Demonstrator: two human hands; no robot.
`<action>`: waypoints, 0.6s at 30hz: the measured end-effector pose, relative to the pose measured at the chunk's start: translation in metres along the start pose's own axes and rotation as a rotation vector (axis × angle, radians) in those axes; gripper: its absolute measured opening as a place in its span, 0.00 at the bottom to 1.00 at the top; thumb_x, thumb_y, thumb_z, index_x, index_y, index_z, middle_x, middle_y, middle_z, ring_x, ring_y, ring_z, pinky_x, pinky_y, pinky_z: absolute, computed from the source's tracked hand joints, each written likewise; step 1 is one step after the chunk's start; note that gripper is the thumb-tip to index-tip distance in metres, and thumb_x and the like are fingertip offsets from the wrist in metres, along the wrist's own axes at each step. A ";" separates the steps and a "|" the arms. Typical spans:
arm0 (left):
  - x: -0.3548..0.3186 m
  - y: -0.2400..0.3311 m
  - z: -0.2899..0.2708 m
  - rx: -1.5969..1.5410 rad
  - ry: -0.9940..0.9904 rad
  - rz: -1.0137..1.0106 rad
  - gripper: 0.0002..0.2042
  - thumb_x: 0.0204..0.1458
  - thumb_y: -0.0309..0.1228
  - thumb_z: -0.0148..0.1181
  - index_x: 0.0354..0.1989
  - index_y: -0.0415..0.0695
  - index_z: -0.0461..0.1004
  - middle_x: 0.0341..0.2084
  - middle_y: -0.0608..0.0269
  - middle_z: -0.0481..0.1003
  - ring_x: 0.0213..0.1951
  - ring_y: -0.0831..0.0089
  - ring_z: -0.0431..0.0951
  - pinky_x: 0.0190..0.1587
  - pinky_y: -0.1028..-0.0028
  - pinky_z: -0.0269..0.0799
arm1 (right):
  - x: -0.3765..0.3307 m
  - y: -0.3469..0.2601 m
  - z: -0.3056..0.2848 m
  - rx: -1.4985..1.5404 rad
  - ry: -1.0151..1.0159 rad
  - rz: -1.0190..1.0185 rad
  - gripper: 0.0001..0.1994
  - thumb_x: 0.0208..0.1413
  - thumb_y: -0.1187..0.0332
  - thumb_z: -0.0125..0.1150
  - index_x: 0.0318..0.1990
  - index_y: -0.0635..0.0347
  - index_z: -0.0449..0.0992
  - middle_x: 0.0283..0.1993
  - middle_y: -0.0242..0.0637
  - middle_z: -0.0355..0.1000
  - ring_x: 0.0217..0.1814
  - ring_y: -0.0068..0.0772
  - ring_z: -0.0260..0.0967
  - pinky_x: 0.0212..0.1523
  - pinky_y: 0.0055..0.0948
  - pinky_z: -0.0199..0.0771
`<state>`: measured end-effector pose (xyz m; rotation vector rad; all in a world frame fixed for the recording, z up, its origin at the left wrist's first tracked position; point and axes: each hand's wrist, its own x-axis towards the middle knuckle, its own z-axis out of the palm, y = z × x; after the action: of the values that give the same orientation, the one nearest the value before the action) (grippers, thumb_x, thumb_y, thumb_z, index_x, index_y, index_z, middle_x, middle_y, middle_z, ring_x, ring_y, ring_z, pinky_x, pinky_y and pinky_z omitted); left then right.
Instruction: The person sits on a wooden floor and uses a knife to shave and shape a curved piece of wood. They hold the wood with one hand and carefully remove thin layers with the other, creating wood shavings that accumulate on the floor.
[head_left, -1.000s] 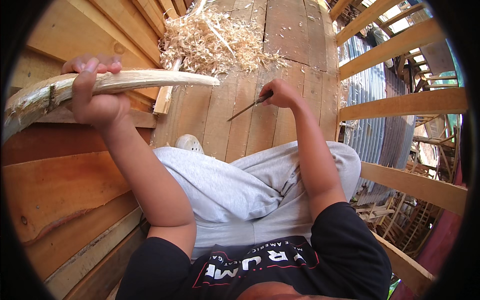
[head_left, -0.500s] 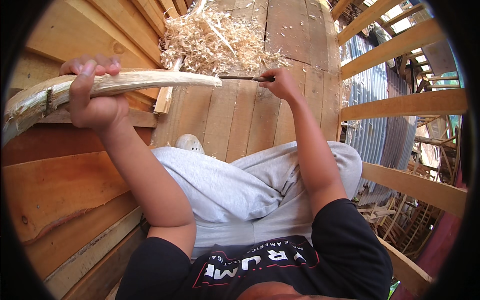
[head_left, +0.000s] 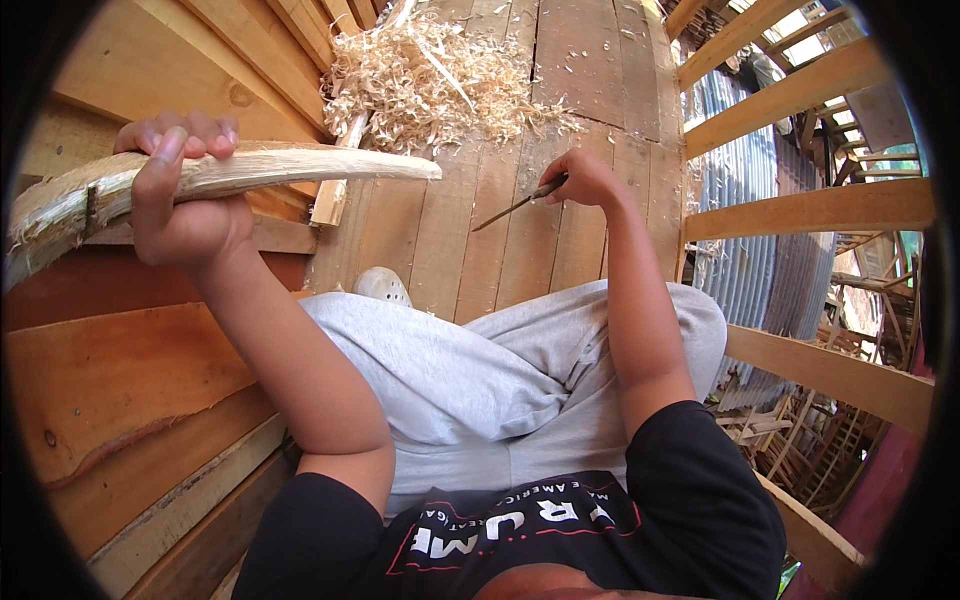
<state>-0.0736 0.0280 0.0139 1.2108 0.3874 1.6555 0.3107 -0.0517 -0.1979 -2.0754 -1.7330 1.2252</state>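
Two things are gripped. Fingers of the left hand (head_left: 193, 225) are clamped around a length of curved pale wood (head_left: 320, 165), its tapered tip reaching out to their right. The right hand (head_left: 584, 182), well apart, has its fingers closed on the dark handle of a thin knife (head_left: 508, 213); the blade slants left of those fingers and toward the body, clear of the wood. Bodyward of both sets of fingers stretch grey trousers (head_left: 420, 370). Beyond the fingers, curled shavings (head_left: 425, 90) lie heaped on plank flooring (head_left: 430, 240). Farther off, right of the right fingers, are wooden rails (head_left: 810, 212), then corrugated metal sheets (head_left: 735, 170).
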 end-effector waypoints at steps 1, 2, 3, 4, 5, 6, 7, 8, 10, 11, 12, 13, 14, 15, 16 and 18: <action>0.000 -0.001 0.001 -0.002 0.001 0.000 0.08 0.40 0.26 0.55 0.30 0.47 0.65 0.18 0.66 0.68 0.22 0.72 0.67 0.34 0.66 0.63 | 0.000 0.004 0.002 -0.097 0.004 0.007 0.17 0.37 0.75 0.74 0.40 0.57 0.83 0.38 0.39 0.80 0.40 0.33 0.77 0.40 0.32 0.75; 0.000 -0.001 0.001 -0.004 0.002 0.000 0.08 0.40 0.26 0.55 0.30 0.47 0.65 0.18 0.66 0.68 0.22 0.72 0.67 0.34 0.66 0.63 | 0.001 0.005 0.004 -0.029 0.124 0.047 0.16 0.37 0.74 0.74 0.39 0.57 0.83 0.38 0.39 0.80 0.40 0.33 0.77 0.40 0.32 0.75; 0.000 -0.002 0.002 -0.005 0.003 0.001 0.08 0.40 0.26 0.56 0.30 0.47 0.65 0.18 0.66 0.68 0.22 0.72 0.67 0.34 0.66 0.63 | 0.002 0.005 0.006 0.039 0.245 0.086 0.16 0.37 0.74 0.74 0.39 0.57 0.83 0.37 0.38 0.80 0.40 0.33 0.77 0.41 0.32 0.75; 0.000 -0.002 0.002 -0.007 -0.003 -0.004 0.08 0.41 0.26 0.56 0.29 0.47 0.65 0.18 0.65 0.68 0.22 0.72 0.67 0.34 0.66 0.63 | 0.003 0.006 0.006 0.108 0.365 0.125 0.16 0.37 0.74 0.75 0.38 0.57 0.83 0.37 0.38 0.80 0.40 0.33 0.77 0.41 0.32 0.75; 0.000 -0.003 0.002 -0.009 -0.008 -0.008 0.07 0.41 0.26 0.56 0.29 0.47 0.65 0.19 0.65 0.68 0.22 0.72 0.67 0.33 0.67 0.63 | 0.003 0.008 0.003 0.074 0.444 0.141 0.15 0.37 0.74 0.75 0.38 0.57 0.83 0.37 0.38 0.80 0.40 0.33 0.77 0.41 0.33 0.75; 0.000 -0.003 0.002 -0.008 -0.013 -0.010 0.07 0.41 0.26 0.56 0.29 0.47 0.66 0.19 0.65 0.68 0.22 0.72 0.67 0.33 0.67 0.63 | 0.004 0.008 -0.001 0.042 0.522 0.155 0.15 0.38 0.74 0.74 0.38 0.57 0.83 0.37 0.37 0.80 0.40 0.34 0.77 0.42 0.33 0.75; -0.001 -0.003 0.003 -0.013 -0.014 -0.011 0.07 0.41 0.26 0.56 0.29 0.47 0.66 0.19 0.64 0.68 0.22 0.72 0.67 0.33 0.67 0.63 | 0.004 0.008 -0.005 0.008 0.601 0.168 0.14 0.38 0.73 0.74 0.37 0.57 0.83 0.37 0.37 0.80 0.40 0.34 0.77 0.43 0.33 0.74; -0.001 -0.004 0.005 -0.018 -0.015 -0.013 0.07 0.41 0.26 0.56 0.29 0.47 0.66 0.19 0.64 0.68 0.22 0.72 0.67 0.33 0.67 0.63 | 0.001 0.010 -0.008 0.022 0.436 0.142 0.14 0.38 0.73 0.74 0.37 0.56 0.83 0.37 0.37 0.80 0.41 0.34 0.77 0.43 0.34 0.74; -0.002 -0.003 0.003 -0.008 -0.021 -0.016 0.06 0.41 0.26 0.55 0.28 0.46 0.66 0.19 0.65 0.67 0.23 0.72 0.66 0.33 0.67 0.63 | -0.008 0.004 -0.012 0.051 0.101 0.082 0.14 0.39 0.72 0.73 0.38 0.56 0.83 0.38 0.37 0.80 0.41 0.36 0.77 0.45 0.34 0.74; -0.001 -0.003 0.000 0.004 -0.026 -0.019 0.05 0.42 0.27 0.55 0.28 0.46 0.66 0.19 0.65 0.66 0.23 0.72 0.66 0.34 0.67 0.62 | -0.009 -0.002 -0.007 0.005 -0.029 0.048 0.13 0.40 0.71 0.73 0.38 0.54 0.84 0.38 0.37 0.80 0.42 0.36 0.77 0.46 0.34 0.74; -0.001 -0.003 -0.001 0.010 -0.034 -0.024 0.05 0.42 0.27 0.54 0.28 0.46 0.66 0.19 0.66 0.66 0.24 0.72 0.65 0.35 0.66 0.61 | -0.008 -0.004 -0.004 -0.031 -0.009 0.067 0.13 0.39 0.71 0.73 0.38 0.54 0.84 0.38 0.37 0.80 0.42 0.36 0.77 0.46 0.34 0.74; -0.001 -0.004 -0.001 0.007 -0.032 -0.027 0.05 0.42 0.27 0.54 0.28 0.46 0.67 0.20 0.66 0.66 0.24 0.72 0.65 0.35 0.66 0.61 | -0.007 -0.007 -0.001 -0.067 0.011 0.087 0.14 0.39 0.71 0.73 0.38 0.53 0.84 0.38 0.37 0.80 0.42 0.37 0.77 0.46 0.34 0.74; 0.000 -0.004 -0.001 0.005 -0.031 -0.030 0.05 0.42 0.27 0.54 0.28 0.46 0.67 0.20 0.66 0.66 0.24 0.72 0.65 0.35 0.67 0.61 | -0.007 -0.008 0.001 -0.103 0.030 0.106 0.14 0.39 0.70 0.74 0.38 0.53 0.84 0.38 0.37 0.80 0.42 0.37 0.77 0.46 0.34 0.74; 0.000 -0.004 -0.001 0.002 -0.029 -0.032 0.05 0.42 0.28 0.54 0.28 0.46 0.67 0.20 0.66 0.66 0.24 0.72 0.65 0.35 0.67 0.61 | -0.005 -0.005 -0.002 -0.065 0.125 0.139 0.13 0.40 0.68 0.74 0.37 0.52 0.84 0.38 0.39 0.80 0.42 0.37 0.77 0.46 0.34 0.74; 0.000 -0.005 0.000 -0.010 -0.033 -0.031 0.05 0.42 0.27 0.55 0.28 0.46 0.67 0.19 0.65 0.67 0.23 0.72 0.65 0.34 0.67 0.62 | -0.005 -0.001 -0.005 -0.053 0.243 0.182 0.13 0.40 0.67 0.73 0.37 0.52 0.84 0.38 0.39 0.80 0.42 0.37 0.77 0.46 0.34 0.74; 0.000 -0.005 0.003 -0.030 -0.038 -0.026 0.06 0.42 0.25 0.55 0.28 0.47 0.66 0.19 0.64 0.67 0.21 0.72 0.66 0.32 0.68 0.64 | -0.007 0.000 -0.010 -0.026 0.476 0.261 0.13 0.41 0.66 0.73 0.37 0.52 0.84 0.39 0.40 0.80 0.42 0.37 0.77 0.45 0.35 0.74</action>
<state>-0.0684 0.0292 0.0112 1.2086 0.3515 1.6084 0.3177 -0.0540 -0.1884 -2.4129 -1.3029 0.6750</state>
